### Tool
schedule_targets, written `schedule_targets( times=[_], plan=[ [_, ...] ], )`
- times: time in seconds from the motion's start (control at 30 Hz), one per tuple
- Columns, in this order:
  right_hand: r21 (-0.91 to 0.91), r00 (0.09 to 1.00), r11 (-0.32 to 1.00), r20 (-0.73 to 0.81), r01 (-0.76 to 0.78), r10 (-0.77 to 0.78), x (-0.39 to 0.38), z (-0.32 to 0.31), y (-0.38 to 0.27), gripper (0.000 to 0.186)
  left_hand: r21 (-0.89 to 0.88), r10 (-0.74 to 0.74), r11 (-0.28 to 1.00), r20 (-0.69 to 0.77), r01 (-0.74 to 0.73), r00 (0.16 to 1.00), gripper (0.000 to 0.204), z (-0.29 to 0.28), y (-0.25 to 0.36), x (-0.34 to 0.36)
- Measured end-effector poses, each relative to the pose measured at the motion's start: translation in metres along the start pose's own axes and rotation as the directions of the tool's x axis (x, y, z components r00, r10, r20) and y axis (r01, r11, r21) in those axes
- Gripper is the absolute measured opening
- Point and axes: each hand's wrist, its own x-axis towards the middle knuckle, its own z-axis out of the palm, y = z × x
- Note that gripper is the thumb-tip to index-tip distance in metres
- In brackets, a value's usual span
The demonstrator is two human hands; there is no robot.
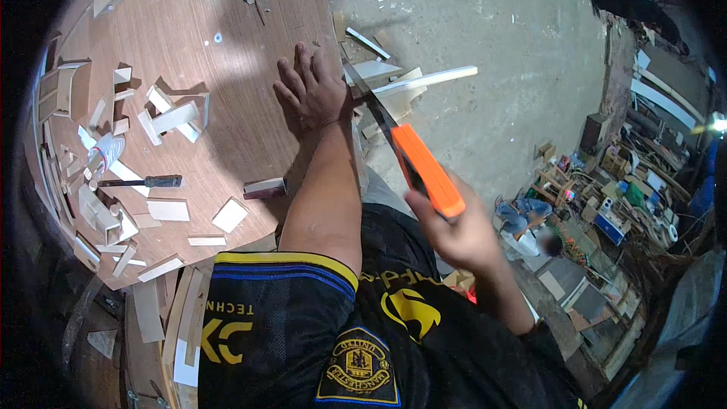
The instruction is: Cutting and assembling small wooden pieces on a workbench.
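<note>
My left hand (pixel 309 91) lies flat near the right edge of the wooden table (pixel 235 136), fingers spread. My right hand (pixel 468 231) is closed round the orange handle of a hand saw (pixel 428 170), slightly blurred. The saw's dark blade slants up and left to the table edge, beside my left wrist. Close by the blade, a pale narrow strip of wood (pixel 439 78) stretches out to the right beyond the edge. Whether my left palm presses on that strip is hidden from me.
Several pale wood offcuts (pixel 168 210) and a dark-handled tool (pixel 163 181) lie on the table's left part. More scraps (pixel 369 43) are on the concrete floor (pixel 485 23). A person (pixel 522 227) sits at the right near piled clutter (pixel 606 212).
</note>
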Motion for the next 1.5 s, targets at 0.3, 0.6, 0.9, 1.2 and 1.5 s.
schedule_targets(
  times=[0.3,0.6,0.9,1.2,1.5],
  plan=[
    [-0.041,0.989,0.99,0.052,-0.134,0.136,-0.061,-0.035,-0.03,0.032,0.038,0.006,0.999,-0.042,-0.005,0.999,0.053,0.003,-0.009,-0.002],
    [-0.022,0.994,0.999,-0.101,0.041,-0.043,0.017,0.021,0.023,0.024,0.001,0.037,0.999,-0.105,-0.037,0.994,0.045,0.014,-0.001,-0.004],
    [0.02,0.972,0.973,0.037,-0.232,0.231,-0.101,-0.034,-0.032,0.037,0.019,0.018,1.0,-0.097,-0.016,0.995,0.042,0.0,-0.01,-0.006],
    [0.001,0.99,0.999,-0.134,0.037,-0.036,-0.008,0.025,0.036,0.028,0.003,0.032,0.999,-0.05,-0.032,0.998,0.043,0.003,-0.001,-0.007],
    [-0.039,0.997,0.996,0.009,-0.075,0.075,-0.094,-0.024,-0.008,0.037,-0.014,0.014,1.0,-0.109,-0.016,0.994,0.04,0.001,-0.005,-0.002]
  ],
)
